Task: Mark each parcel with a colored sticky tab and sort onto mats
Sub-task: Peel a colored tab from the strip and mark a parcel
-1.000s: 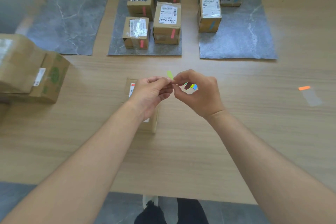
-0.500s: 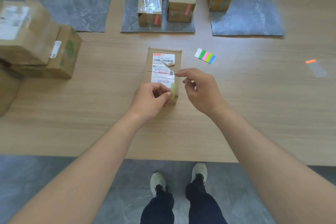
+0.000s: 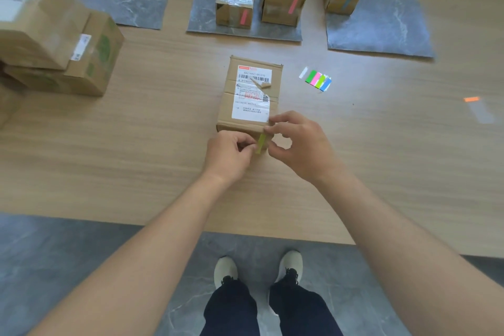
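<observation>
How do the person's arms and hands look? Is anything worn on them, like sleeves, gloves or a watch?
Nothing worn shows. The left forearm and the right forearm are bare, with no sleeve in view. The left hand and the right hand have no gloves, and no watch, bracelet or ring is visible.

Parcel [image 3: 252, 95]: brown carton, label up, on the table [image 3: 163, 144].
Yellow-green tab [image 3: 261, 142]: upright on parcel's near face.
Tab pad [image 3: 317, 80]: just right of parcel.
</observation>
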Demonstrator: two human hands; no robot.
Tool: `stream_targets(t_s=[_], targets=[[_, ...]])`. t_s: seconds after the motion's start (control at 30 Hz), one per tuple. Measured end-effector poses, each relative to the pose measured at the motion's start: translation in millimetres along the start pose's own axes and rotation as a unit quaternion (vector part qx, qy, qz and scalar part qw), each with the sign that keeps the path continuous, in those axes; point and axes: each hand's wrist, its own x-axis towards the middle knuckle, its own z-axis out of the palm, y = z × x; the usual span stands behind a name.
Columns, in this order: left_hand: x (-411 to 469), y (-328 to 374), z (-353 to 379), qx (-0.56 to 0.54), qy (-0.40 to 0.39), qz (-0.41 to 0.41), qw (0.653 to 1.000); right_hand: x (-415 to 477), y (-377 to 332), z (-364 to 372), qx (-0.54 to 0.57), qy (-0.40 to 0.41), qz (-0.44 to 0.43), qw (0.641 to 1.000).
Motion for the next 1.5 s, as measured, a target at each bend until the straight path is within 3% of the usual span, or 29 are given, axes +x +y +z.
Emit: stream_targets(t_s=[0.2,0.4,0.53,0.63,0.7,0.77,0.83,0.9,0.97,1.03,1.13,1.5], targets=[[6,-6,10,0.012,0.026,-0.004,1.000,4,2,13,-0.005,0.034,-0.001,0.999],[7,-5,16,0.023,0.047,0.000,0.999,4,-2,28,-0.082,0.083,-0.013,0.993],[12,-8,3,0.089,0.041,-0.034,0.995,7,-6,34,-0.128,0.090,-0.021,0.987],[11,-16,-15,0.129,0.097,-0.094,0.982,5,-4,37,-0.151,0.105,-0.048,0.982],[15,-21,-25,0.071,0.143,-0.155,0.975,4,-4,42,-0.165,0.118,-0.048,0.978],[21,-16,-33,-0.108,0.158,-0.186,0.964,4,-5,45,-0.171,0.125,-0.039,0.977],[25,-4,-32,-0.262,0.127,-0.200,0.936,4,-8,42,-0.105,0.112,0.008,0.988],[25,12,-32,-0.322,0.072,-0.190,0.924,5,-13,37,0.069,0.115,0.117,0.984],[23,20,-32,-0.336,0.039,-0.179,0.924,10,-20,36,0.233,0.143,0.276,0.921],[23,22,-33,-0.335,0.029,-0.182,0.924,17,-25,39,0.309,0.119,0.374,0.866],[22,28,-45,-0.328,0.022,-0.181,0.927,23,-43,32,0.292,0.086,0.398,0.865],[13,118,-150,-0.298,0.008,-0.090,0.950,83,-150,-40,0.327,0.139,0.358,0.863]])
